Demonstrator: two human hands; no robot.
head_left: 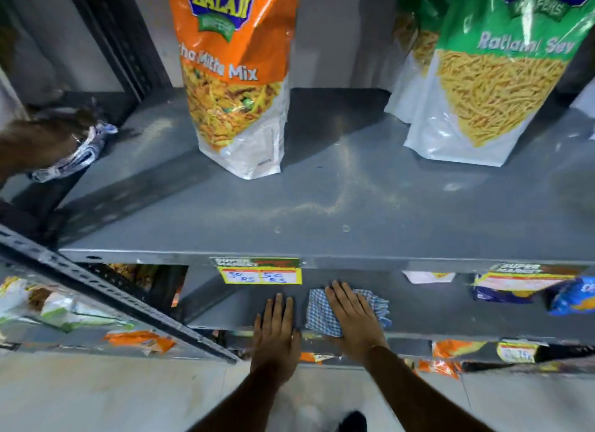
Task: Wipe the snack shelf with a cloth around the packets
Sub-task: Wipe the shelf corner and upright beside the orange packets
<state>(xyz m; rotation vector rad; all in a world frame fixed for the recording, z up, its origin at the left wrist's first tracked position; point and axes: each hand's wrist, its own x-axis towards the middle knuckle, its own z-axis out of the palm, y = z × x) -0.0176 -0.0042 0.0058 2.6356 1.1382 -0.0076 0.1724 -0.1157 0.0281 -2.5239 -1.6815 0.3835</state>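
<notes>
While the upper grey metal shelf (322,200) shows faint dusty streaks near its front edge, it cannot be told whether it was wiped. 2 tall packets stand toward its back edge: an orange mix packet (235,77) left of centre, a green sev packet (489,77) by the right edge. On the lower grey shelf (450,306), the blue checked cloth (325,312) lies at the front edge under the flat, outspread right hand (354,315). Just beside it, the left hand (277,328) rests flat, holding nothing. Judging from this, wiping here looks underway, with most surface remaining.

Checked cloth (325,312) flat on grey shelf (434,309)
</notes>
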